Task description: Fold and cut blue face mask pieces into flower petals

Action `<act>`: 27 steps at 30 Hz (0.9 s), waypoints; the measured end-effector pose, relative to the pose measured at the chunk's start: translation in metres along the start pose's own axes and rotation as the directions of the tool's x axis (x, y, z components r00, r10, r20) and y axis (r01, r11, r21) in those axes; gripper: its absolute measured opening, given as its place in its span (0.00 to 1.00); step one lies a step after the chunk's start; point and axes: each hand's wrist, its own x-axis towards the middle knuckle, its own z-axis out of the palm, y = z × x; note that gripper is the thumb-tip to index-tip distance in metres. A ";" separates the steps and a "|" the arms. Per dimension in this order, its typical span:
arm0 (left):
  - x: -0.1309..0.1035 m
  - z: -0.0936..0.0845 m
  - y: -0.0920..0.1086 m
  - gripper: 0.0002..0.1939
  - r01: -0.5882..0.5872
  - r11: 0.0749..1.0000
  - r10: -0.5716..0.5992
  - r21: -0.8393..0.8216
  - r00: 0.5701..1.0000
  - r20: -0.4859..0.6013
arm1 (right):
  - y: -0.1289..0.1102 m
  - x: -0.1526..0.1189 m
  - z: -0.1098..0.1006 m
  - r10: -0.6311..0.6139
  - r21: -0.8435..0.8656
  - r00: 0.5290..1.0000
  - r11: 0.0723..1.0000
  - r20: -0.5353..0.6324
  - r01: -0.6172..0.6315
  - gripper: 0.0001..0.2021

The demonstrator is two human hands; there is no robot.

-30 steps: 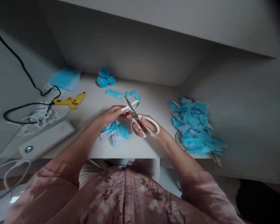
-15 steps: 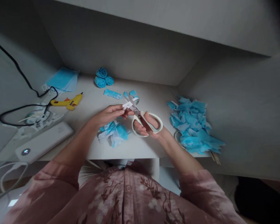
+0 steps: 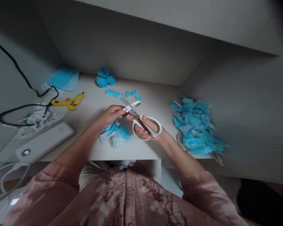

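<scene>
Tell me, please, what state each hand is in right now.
Left hand: closed on a white strip.
Right hand: holding scissors by the handles.

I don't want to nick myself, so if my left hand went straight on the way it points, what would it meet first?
Most likely the scissors in your right hand: their blades lie just beyond your left hand, by the white strip it holds. The exact depth gap is unclear.

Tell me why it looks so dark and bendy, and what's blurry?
Head view: dim light, with shadow beneath the overhanging board; head view: sides look stretched, probably by a wide lens; head view: the scissors look slightly soft, while a small display glows at left.
</scene>
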 end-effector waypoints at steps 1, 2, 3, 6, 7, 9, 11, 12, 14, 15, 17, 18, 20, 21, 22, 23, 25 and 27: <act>0.000 0.000 0.000 0.24 -0.003 1.000 0.003 0.006 1.000 -0.001 | 0.000 0.000 0.000 0.008 0.008 1.000 1.000 0.004 -0.009 0.31; 0.000 0.000 0.000 0.23 -0.006 1.000 0.006 0.012 1.000 0.000 | 0.000 0.001 0.000 0.018 0.013 1.000 1.000 0.009 -0.018 0.31; 0.001 0.001 -0.001 0.23 -0.009 1.000 0.009 0.016 1.000 -0.001 | 0.000 0.001 0.000 0.024 0.014 1.000 1.000 0.014 -0.025 0.31; 0.003 0.002 -0.003 0.19 -0.005 0.999 0.006 0.039 1.000 -0.019 | 0.000 0.001 0.002 0.014 0.007 1.000 1.000 0.016 -0.014 0.32; 0.004 0.002 -0.003 0.17 0.000 0.999 0.001 0.049 1.000 -0.029 | 0.000 0.000 0.003 0.002 -0.003 1.000 1.000 0.011 -0.002 0.32; 0.004 0.003 -0.002 0.16 0.014 0.997 -0.010 0.072 0.999 -0.049 | 0.000 -0.001 0.004 -0.035 -0.048 0.999 0.998 -0.014 0.034 0.31; 0.004 0.005 0.000 0.17 0.022 0.995 -0.016 0.095 0.997 -0.070 | 0.001 -0.002 0.005 -0.083 -0.118 0.995 0.990 -0.046 0.077 0.29; 0.004 0.006 0.002 0.18 0.027 0.994 -0.018 0.101 0.996 -0.085 | 0.002 -0.002 0.006 -0.103 -0.153 0.993 0.984 -0.059 0.093 0.29; 0.002 0.009 0.007 0.20 0.048 0.994 -0.037 0.099 0.994 -0.106 | 0.003 -0.003 0.007 -0.119 -0.210 0.992 0.972 -0.049 0.106 0.28; 0.001 0.010 0.010 0.21 0.067 0.994 -0.058 0.091 0.993 -0.106 | 0.003 -0.002 0.008 -0.114 -0.232 0.993 0.967 -0.029 0.104 0.29; -0.001 0.013 0.015 0.23 0.118 0.990 -0.111 0.072 0.989 -0.093 | 0.004 -0.002 0.009 -0.082 -0.268 0.996 0.959 0.034 0.088 0.30; -0.002 0.014 0.017 0.24 0.139 0.988 -0.133 0.062 0.987 -0.088 | 0.004 -0.003 0.010 -0.062 -0.279 0.995 0.957 0.079 0.082 0.30; -0.002 0.013 0.017 0.26 0.157 0.987 -0.153 0.037 0.983 -0.098 | 0.004 -0.005 0.011 -0.029 -0.290 0.986 0.954 0.165 0.076 0.31; -0.002 0.012 0.015 0.27 0.150 0.988 -0.147 0.021 0.983 -0.108 | 0.003 -0.006 0.010 -0.026 -0.291 0.982 0.953 0.190 0.081 0.32; -0.001 0.010 0.013 0.27 0.133 0.991 -0.131 0.005 0.984 -0.118 | 0.002 -0.009 0.009 -0.031 -0.294 0.981 0.952 0.194 0.088 0.32; 0.000 0.008 0.009 0.26 0.106 0.994 -0.107 -0.013 0.986 -0.127 | 0.001 -0.012 0.007 -0.044 -0.300 0.983 0.949 0.178 0.097 0.31; 0.002 0.005 0.002 0.25 0.044 0.998 -0.050 -0.047 0.989 -0.137 | -0.001 -0.018 0.002 -0.077 -0.316 0.991 0.943 0.106 0.107 0.31; 0.004 0.003 -0.002 0.25 0.015 0.997 -0.024 -0.072 0.990 -0.136 | -0.003 -0.025 -0.003 -0.098 -0.322 0.995 0.941 0.027 0.101 0.30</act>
